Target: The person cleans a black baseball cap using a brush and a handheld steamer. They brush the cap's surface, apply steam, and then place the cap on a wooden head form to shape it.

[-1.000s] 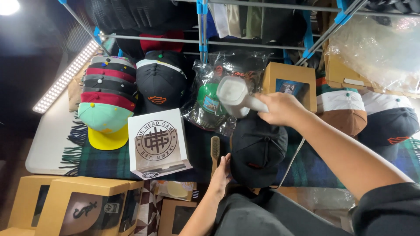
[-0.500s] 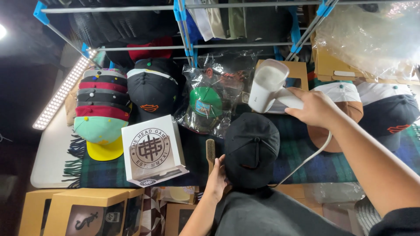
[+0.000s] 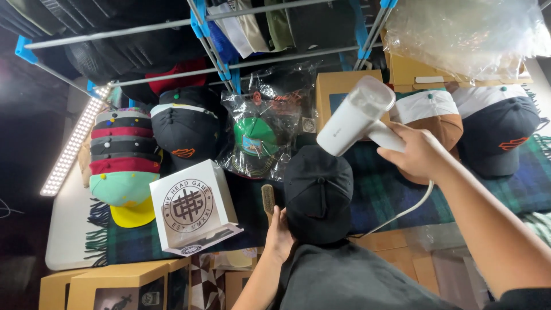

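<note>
Right hand point(image 3: 416, 154) is gripping white plastic handheld steamer point(image 3: 356, 117), aiming at black fabric cap point(image 3: 318, 192); left hand point(image 3: 279, 235) is clutching wooden brush point(image 3: 268, 201), steadying cap. Steaming step; brushing likely next.

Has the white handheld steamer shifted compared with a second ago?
Yes. The white handheld steamer, held in the right hand, has moved right: earlier it covered the bagged green cap, and now it fronts the tan cardboard box.

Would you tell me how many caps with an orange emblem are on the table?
2: one black cap beside the stacked caps, one dark cap at far right; others may be hidden.
</note>
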